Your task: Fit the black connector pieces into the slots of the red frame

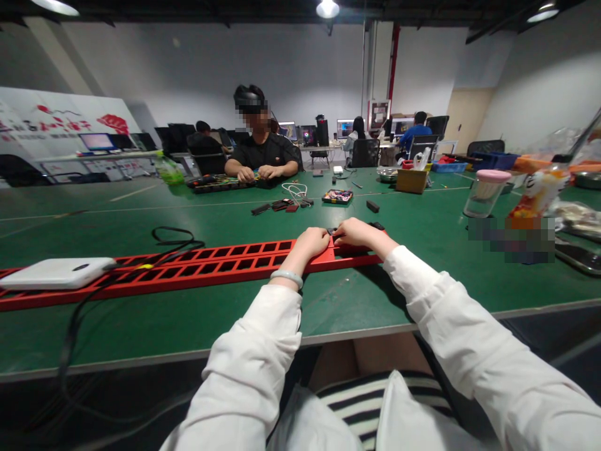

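A long red frame (248, 270) with two rows of rectangular slots lies across the table. My left hand (313, 243) rests on its right part, wrist bangle showing, fingers bent and closed near the frame's far edge. Just to the right, my right hand (353, 233) is closed in a pinch above the frame's wider openings. Between the fingertips of both hands a small dark grey piece (332, 231) shows in part; its kind is hidden. A white power bank (61, 274) sits on the frame's left end, with a black cable (101, 285) running from it.
The green table (357, 300) carries dark small blocks (284, 205), a single dark block (372, 206), a tray of small parts (337, 196) and a cardboard box (412, 180). At right stand a pink-lidded cup (485, 193) and a bottle (538, 191). A co-worker (263, 153) sits opposite.
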The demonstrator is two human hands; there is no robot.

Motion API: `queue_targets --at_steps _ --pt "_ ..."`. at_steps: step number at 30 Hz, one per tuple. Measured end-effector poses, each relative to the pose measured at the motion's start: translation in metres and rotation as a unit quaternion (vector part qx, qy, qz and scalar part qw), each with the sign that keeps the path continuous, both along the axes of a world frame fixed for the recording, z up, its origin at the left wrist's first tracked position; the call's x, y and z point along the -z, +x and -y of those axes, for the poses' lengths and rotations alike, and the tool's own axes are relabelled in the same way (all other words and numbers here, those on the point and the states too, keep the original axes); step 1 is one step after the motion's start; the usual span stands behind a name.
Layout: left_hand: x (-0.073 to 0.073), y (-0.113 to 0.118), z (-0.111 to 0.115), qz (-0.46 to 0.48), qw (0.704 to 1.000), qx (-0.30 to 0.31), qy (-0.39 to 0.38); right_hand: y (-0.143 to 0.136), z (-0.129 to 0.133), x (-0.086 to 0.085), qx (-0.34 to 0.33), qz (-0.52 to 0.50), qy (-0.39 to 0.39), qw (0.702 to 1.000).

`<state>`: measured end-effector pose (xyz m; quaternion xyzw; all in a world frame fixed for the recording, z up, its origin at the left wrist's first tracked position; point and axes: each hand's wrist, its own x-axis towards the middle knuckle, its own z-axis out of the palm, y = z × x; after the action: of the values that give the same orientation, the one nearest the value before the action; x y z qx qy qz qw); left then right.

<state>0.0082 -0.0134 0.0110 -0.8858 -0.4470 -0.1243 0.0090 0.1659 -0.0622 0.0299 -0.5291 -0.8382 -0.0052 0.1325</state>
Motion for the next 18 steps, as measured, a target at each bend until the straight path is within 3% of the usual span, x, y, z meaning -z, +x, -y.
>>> queue_targets --at_steps 8,18 --pt "0.002 0.000 -0.003 -0.002 1.000 -0.005 -0.001 -0.022 0.013 -0.001 0.103 0.049 -0.014 0.993" --pt "0.004 0.000 -0.009 0.002 1.000 0.012 -0.008 -0.040 0.028 0.013 0.144 0.047 -0.014 0.988"
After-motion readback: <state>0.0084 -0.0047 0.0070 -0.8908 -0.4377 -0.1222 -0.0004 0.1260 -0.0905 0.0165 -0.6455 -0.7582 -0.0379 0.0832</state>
